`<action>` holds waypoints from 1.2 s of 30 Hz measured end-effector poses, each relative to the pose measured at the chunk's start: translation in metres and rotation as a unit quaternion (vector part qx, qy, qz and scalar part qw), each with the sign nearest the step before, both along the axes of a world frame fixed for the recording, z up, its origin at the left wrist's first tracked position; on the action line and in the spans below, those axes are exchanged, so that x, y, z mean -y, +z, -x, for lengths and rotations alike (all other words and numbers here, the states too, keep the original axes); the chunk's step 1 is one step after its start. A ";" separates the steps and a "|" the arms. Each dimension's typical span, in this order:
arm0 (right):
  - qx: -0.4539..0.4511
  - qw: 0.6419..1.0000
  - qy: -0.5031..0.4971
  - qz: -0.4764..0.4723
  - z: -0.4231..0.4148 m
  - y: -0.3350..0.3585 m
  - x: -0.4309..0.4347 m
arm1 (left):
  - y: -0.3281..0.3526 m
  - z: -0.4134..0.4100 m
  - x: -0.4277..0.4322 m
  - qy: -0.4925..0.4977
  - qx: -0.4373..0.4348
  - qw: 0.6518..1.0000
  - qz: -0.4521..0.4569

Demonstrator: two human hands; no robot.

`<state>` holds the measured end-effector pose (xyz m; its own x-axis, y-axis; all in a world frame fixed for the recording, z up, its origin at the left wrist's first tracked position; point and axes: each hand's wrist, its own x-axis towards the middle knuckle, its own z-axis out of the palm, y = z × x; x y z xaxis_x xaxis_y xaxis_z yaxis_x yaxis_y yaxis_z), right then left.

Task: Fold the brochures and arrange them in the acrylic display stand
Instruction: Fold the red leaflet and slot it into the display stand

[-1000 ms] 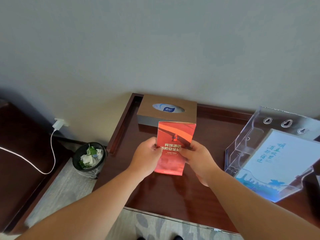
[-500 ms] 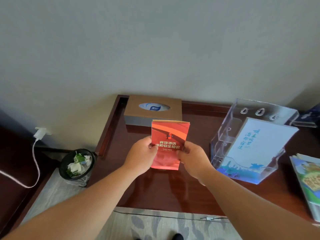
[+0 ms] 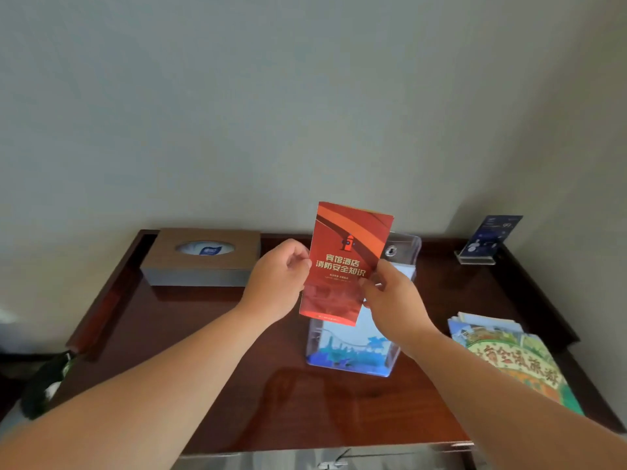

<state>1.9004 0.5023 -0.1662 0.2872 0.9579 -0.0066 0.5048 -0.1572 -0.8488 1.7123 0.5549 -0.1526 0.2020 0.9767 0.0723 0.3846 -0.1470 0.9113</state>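
**A:** Where do we have it?

**B:** The red brochure (image 3: 346, 262) is upright in the air over the counter (image 3: 203, 334), right in front of the top of the stand (image 3: 404, 246). Our left hand (image 3: 274, 279) pinches its left edge. The fingers (image 3: 368, 287) of our right hand (image 3: 393, 300) are clamped on the right edge, lower down.

**A:** What could we spoil from here?

**B:** We hold only the edges, so we think the folded panels may spring apart if either pinch slackens. The brochure also hides the pocket from us. Its bottom edge could catch the clear front lip, or jam against the blue leaflet (image 3: 349, 354) already inside and crumple. A hard push might shove the light stand backward.

**A:** And against a second ago?

**B:** Then we held the brochure lower, in front of the tissue box (image 3: 203, 256), with the stand well off to our right. Now we have raised it and carried it right, so the stand sits just behind it. Our view swung that way too, bringing the stack (image 3: 509, 357) of brochures at the right into sight. Both grips look the same.
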 end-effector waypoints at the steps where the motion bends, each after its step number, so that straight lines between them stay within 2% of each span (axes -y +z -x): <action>1: 0.018 1.000 -0.003 -0.004 -0.014 0.001 0.002 | 0.000 -0.014 0.003 0.005 0.001 1.000 0.003; 6: 0.068 0.997 -0.025 -0.021 -0.054 -0.005 0.009 | -0.012 -0.055 0.017 0.044 -0.016 0.999 0.005; 14: 0.103 0.994 -0.034 0.017 -0.055 -0.025 0.012 | -0.042 -0.064 0.023 0.083 -0.107 0.991 0.000; 18: 0.115 0.990 -0.053 0.058 -0.053 -0.037 0.018 | -0.060 -0.066 0.024 0.075 -0.130 0.988 0.022; 28: 0.152 0.976 -0.084 0.131 -0.046 -0.061 0.019 | -0.076 -0.065 0.029 0.064 -0.238 0.969 -0.006; 36: 0.144 0.976 -0.105 0.121 -0.044 -0.064 0.020 | -0.081 -0.064 0.031 0.063 -0.277 0.959 -0.003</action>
<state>1.9439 0.4828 -0.2303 0.5000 0.8583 -0.1154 0.6530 -0.4611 -0.6009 1.7763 0.5243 -0.2338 0.0915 0.9958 -0.0073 0.8244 -0.0717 0.5614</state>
